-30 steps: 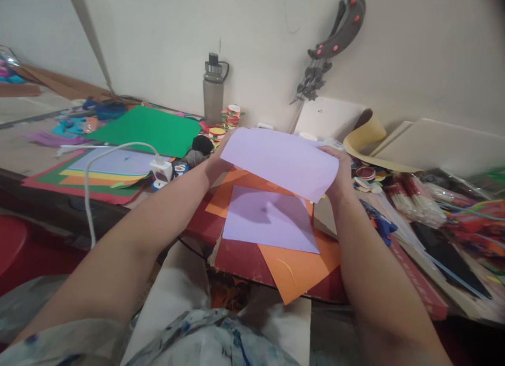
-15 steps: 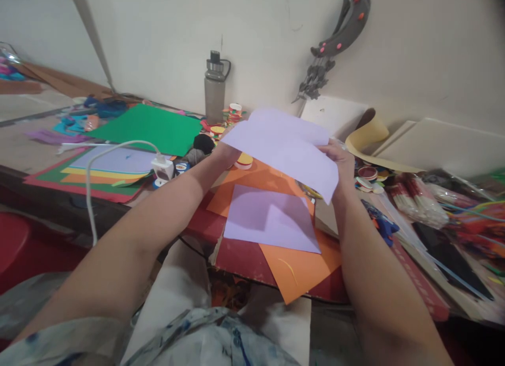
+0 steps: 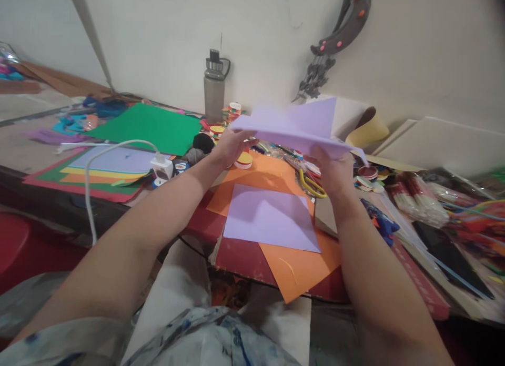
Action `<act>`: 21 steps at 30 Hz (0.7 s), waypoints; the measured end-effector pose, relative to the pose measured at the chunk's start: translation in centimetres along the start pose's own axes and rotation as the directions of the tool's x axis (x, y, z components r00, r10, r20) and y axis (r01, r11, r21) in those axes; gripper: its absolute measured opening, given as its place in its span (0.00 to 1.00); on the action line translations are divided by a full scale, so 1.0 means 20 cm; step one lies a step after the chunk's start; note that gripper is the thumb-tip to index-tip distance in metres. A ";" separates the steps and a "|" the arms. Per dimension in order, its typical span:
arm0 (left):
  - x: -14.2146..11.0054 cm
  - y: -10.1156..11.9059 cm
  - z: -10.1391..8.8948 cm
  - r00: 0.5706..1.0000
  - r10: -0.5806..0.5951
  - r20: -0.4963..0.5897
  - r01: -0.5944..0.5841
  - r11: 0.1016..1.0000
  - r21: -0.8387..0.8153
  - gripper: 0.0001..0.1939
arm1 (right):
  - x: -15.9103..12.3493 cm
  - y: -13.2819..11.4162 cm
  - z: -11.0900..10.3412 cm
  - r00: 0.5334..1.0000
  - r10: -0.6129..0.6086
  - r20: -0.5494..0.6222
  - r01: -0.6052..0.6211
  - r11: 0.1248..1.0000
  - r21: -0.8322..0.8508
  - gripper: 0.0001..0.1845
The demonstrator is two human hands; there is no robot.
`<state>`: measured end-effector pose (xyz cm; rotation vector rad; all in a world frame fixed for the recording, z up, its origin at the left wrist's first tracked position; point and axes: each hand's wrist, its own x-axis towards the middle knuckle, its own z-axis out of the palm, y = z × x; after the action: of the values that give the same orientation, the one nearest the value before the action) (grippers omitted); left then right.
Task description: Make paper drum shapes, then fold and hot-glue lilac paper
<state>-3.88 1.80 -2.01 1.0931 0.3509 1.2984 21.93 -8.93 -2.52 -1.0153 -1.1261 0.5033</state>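
Both hands hold a lilac paper sheet [image 3: 300,126] up in the air above the table, bent so one flap stands up. My left hand [image 3: 231,146] pinches its left edge. My right hand [image 3: 331,169] grips it from below on the right. Under them a second lilac sheet [image 3: 268,219] lies flat on orange paper [image 3: 300,266], which rests on a red board [image 3: 240,253]. Yellow-handled scissors [image 3: 311,184] lie just left of my right hand.
A grey water bottle [image 3: 213,90] stands by the wall. Green paper [image 3: 150,128] and a stack of coloured sheets [image 3: 98,171] lie at left, with a white charger and cable [image 3: 161,168]. Tape rolls, brushes [image 3: 418,200] and craft clutter fill the right side.
The lilac sheet has been raised and tilted from facing me to nearly edge-on, with one flap lifted. The scissors and clutter behind it have come into view.
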 end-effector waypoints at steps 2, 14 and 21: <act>0.01 0.01 0.00 1.000 0.004 0.031 -0.004 1.000 -0.005 0.22 | -0.01 -0.01 0.02 0.999 0.026 -0.033 -0.023 0.996 0.089 0.19; 0.01 0.02 0.04 0.995 -0.041 -0.094 0.044 0.999 0.023 0.24 | 0.02 -0.01 0.02 0.986 0.070 -0.154 -0.040 0.982 0.185 0.19; 0.00 0.01 0.01 0.995 -0.051 -0.086 0.051 0.999 -0.002 0.21 | -0.01 0.01 0.03 0.993 0.119 0.015 -0.119 0.993 0.002 0.21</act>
<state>-3.84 1.70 -1.64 1.0243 0.4405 1.3026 21.40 -8.79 -2.73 -1.0820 -1.0821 0.6084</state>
